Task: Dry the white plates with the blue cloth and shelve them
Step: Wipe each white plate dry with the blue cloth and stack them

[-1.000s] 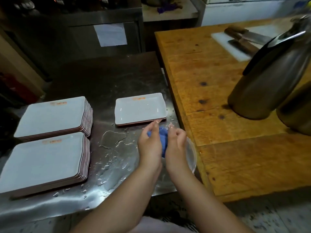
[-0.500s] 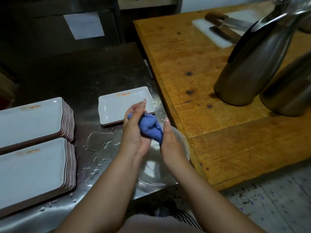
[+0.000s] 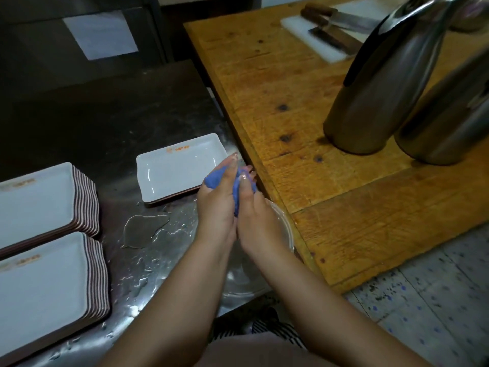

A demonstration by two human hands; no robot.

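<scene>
The blue cloth (image 3: 236, 193) is bunched up between my two hands, above a clear bowl (image 3: 284, 234) on the wet steel counter (image 3: 148, 250). My left hand (image 3: 218, 207) grips it from the left and my right hand (image 3: 255, 218) squeezes it from the right. One white rectangular plate (image 3: 177, 168) lies just beyond my hands. Two stacks of white plates sit at the left, a far stack (image 3: 39, 205) and a near stack (image 3: 45, 287).
A wooden table (image 3: 330, 181) borders the counter on the right, with two steel jugs (image 3: 383, 83) and a white cutting board with knives (image 3: 325, 30). A water puddle (image 3: 145, 229) lies on the counter. Speckled floor (image 3: 436, 300) shows at lower right.
My hands have kept wringing the blue cloth over the bowl, now pressed closer together. The view has shifted to the right, so the plates appear further left.
</scene>
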